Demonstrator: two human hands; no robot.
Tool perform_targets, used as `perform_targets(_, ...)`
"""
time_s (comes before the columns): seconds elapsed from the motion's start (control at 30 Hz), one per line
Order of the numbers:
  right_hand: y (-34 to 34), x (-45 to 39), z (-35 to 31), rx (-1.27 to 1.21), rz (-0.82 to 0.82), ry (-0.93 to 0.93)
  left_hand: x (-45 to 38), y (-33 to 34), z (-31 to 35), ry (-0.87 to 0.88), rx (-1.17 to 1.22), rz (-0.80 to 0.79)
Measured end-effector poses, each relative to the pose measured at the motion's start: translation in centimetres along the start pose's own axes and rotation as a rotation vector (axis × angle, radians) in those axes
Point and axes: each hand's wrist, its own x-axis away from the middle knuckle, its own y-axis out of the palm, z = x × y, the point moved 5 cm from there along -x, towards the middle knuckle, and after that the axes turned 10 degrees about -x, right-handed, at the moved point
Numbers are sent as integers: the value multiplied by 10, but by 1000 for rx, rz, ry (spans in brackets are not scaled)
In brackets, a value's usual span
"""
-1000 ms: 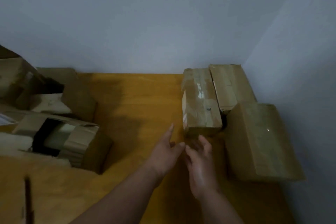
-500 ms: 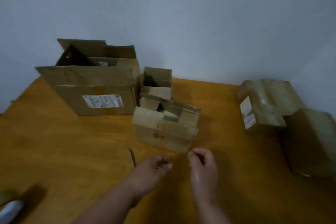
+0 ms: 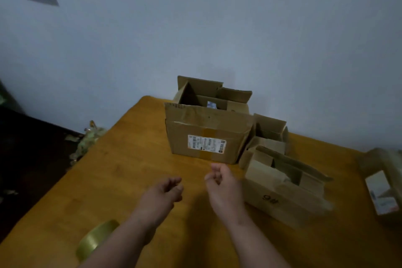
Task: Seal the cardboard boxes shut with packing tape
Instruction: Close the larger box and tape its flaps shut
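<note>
Hovering over the wooden table (image 3: pixel 121 172), both hands are empty with fingers loosely curled, holding nothing. Left hand (image 3: pixel 159 194) sits left of centre, fingertips bunched toward the thumb; right hand (image 3: pixel 223 187) is just beside it, a small gap between them, fingers curled inward, close to the front of the big box without touching it.

Large cardboard box (image 3: pixel 206 137) stands at the back of the table against the wall (image 3: pixel 217 28), top flaps up and open, white shipping label on its front face, a strip of brown tape running down the front. Just right of it, a small open box (image 3: pixel 270 135), flaps up. In front of that, nearer the right hand, a low open box (image 3: pixel 282 187) marked "9#" on its side, flaps loose and partly folded in. At the far right edge, a closed box (image 3: pixel 385 183) with a white label, blurred.

Tape roll (image 3: pixel 96 239) lies on the table at bottom left, beside the left forearm, partly hidden by it. Dark floor left of the table with some blurry clutter (image 3: pixel 87 141)
</note>
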Motion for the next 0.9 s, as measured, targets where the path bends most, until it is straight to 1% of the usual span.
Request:
perform_targets(0.1, 26, -22, -24, 40, -37, -67, -15, -29, 0, 5, 55, 68)
perform_targets(0.2, 47, -44, -48, 120, -38, -163, -29, -54, 1, 38, 71, 97)
perform_targets(0.27, 60, -64, -63, 187, -8, -194, -41, -71, 1, 45, 95, 102)
perform_targets(0.33, 66, -83, -76, 232, 57, -155, -54, -86, 0, 50, 103, 78)
perform_targets(0.43, 73, -107, -87, 252, 140, -37, -70, -111, -3, 75, 51, 32)
perform_targets(0.5, 75, -115, -93, 258, 180, -6, -79, -128, -7, 84, 34, 17)
perform_targets(0.57, 81, -113, -97, 253, 220, -13, -88, -144, -11, 89, 32, 5)
perform_targets(0.63, 93, -101, -96, 230, 214, -10, -95, -154, -12, 95, 29, -9)
perform_targets(0.77, 121, -61, -94, 175, 154, -1, -93, -160, 2, 150, 96, -15)
perform_targets(0.9, 144, -19, -96, 190, 60, -19, -81, -165, 21, 204, 231, -21)
